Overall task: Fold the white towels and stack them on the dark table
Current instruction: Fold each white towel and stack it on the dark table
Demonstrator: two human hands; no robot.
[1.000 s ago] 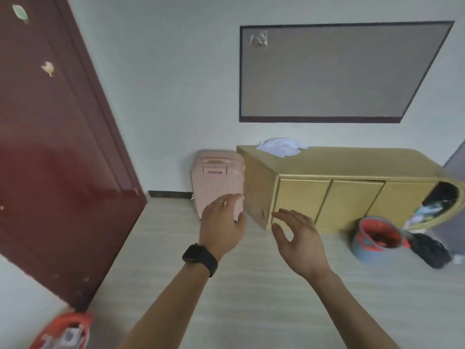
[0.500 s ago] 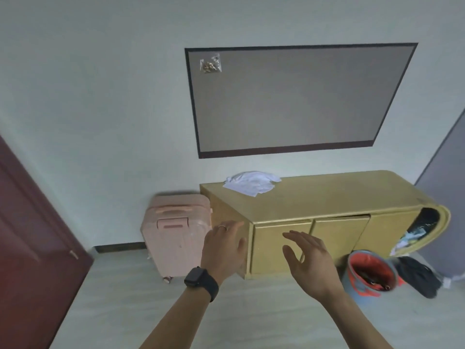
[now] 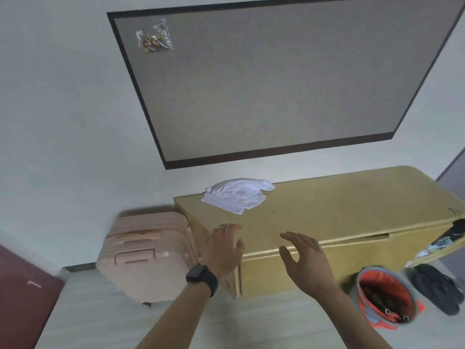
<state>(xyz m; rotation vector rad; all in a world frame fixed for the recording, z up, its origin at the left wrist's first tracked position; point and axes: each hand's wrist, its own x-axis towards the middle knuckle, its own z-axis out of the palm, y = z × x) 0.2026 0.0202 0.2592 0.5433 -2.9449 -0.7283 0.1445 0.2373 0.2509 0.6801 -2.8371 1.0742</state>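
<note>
A crumpled pile of white towels (image 3: 236,195) lies on the left end of a yellow cabinet's top (image 3: 339,210), near the wall. My left hand (image 3: 222,248), with a ring and a black watch on the wrist, is raised in front of the cabinet's left corner, fingers relaxed and holding nothing. My right hand (image 3: 305,258) hovers beside it, fingers spread and empty, below and short of the towels. No dark table is in view.
A pink suitcase (image 3: 148,258) stands left of the cabinet against the wall. An orange and grey bucket (image 3: 387,295) and a dark bag (image 3: 437,285) sit on the floor at the right. A grey pinboard (image 3: 284,79) hangs above. A dark red door (image 3: 22,298) is at the lower left.
The view has swung right and closer to the cabinet; the door has slid almost out of view. Both hands stay raised and empty, now nearer the towels.
</note>
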